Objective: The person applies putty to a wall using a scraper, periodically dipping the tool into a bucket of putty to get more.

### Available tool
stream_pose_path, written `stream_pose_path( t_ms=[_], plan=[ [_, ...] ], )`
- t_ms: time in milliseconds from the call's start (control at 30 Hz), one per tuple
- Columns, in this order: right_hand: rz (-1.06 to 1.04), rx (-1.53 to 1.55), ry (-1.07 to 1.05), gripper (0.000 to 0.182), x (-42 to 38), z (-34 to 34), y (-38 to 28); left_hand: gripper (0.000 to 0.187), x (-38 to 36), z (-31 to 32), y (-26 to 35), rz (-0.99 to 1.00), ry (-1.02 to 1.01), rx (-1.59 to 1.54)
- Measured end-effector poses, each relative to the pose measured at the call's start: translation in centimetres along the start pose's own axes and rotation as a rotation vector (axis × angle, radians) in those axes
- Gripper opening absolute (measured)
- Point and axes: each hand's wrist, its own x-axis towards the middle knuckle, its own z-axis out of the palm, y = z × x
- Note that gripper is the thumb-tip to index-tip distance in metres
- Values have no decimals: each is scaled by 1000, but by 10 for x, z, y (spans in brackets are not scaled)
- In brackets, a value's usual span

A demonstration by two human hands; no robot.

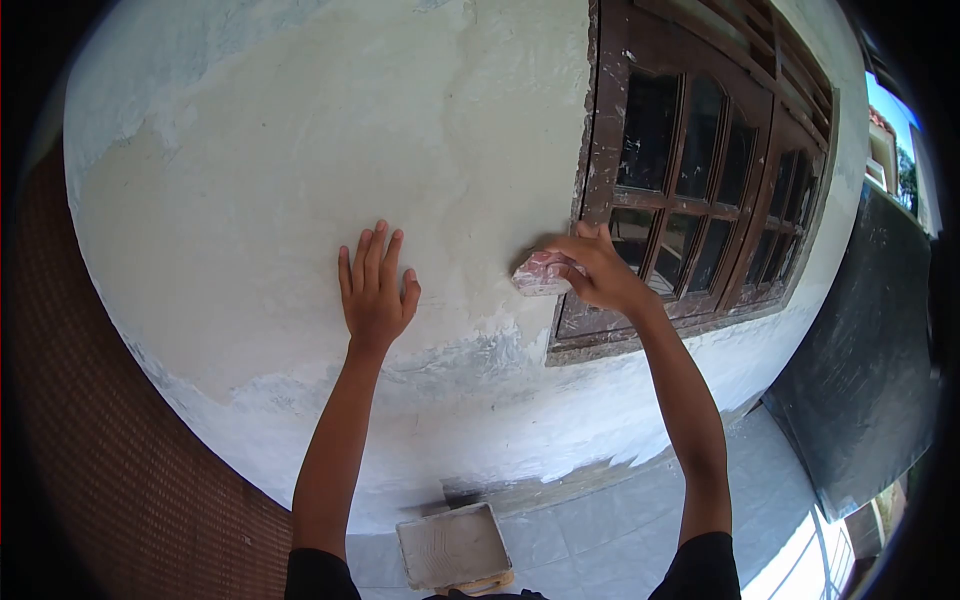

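Observation:
My left hand (376, 285) lies flat on the pale, patchy plastered wall (250, 210), fingers stretched up and slightly spread, holding nothing. To its right, beside the brown window frame (592, 190), my right hand (600, 272) is closed on a flat reddish piece smeared with white (543, 273). That piece is against or very near the wall at the frame's left edge. Its exact kind does not show, and my fingers cover its right end.
A paint tray (455, 548) with a pale coating stands on the light grey floor covering (600, 510) below me. Brown woven matting (140, 440) runs along the left. A dark sheet or panel (860, 350) leans at the right, past the glazed window shutters (690, 140).

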Motion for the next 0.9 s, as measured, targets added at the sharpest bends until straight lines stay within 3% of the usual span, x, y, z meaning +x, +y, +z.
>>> stream_pose_path(
  t_ms=[33,167,200,267,300,367,433,567,633,667,733,767,833,900],
  plan=[
    [3,-1,1,27,1,-2,0,53,0,0,0,0,0,0],
    [230,-137,684,26,18,-23,11,53,1,0,0,1,4,1],
    [230,-137,683,26,21,-24,15,52,1,-1,1,-12,12,10],
    [208,542,1037,27,25,-23,21,51,2,0,1,-26,22,18],
    [207,541,1037,27,21,-20,21,52,1,0,1,-14,12,12],
    [121,346,520,27,4,-9,11,53,1,0,0,-2,0,4],
    [35,36,199,28,-4,6,-1,53,0,0,0,-1,0,5],
    [23,-121,274,27,7,11,12,53,0,0,0,-2,-1,0],
    [288,80,865,27,17,4,16,53,1,0,1,-4,-3,-5],
    [287,78,865,27,18,3,13,53,0,0,2,-4,-2,-6],
    [245,718,1066,27,22,0,5,53,1,0,1,0,-1,0],
    [244,719,1066,27,16,2,5,53,1,-1,0,0,-1,1],
    [136,241,504,25,-1,9,5,53,1,-1,1,-4,-11,-2],
    [84,91,383,24,-7,23,3,53,1,-1,1,-4,-10,1]
  ],
)
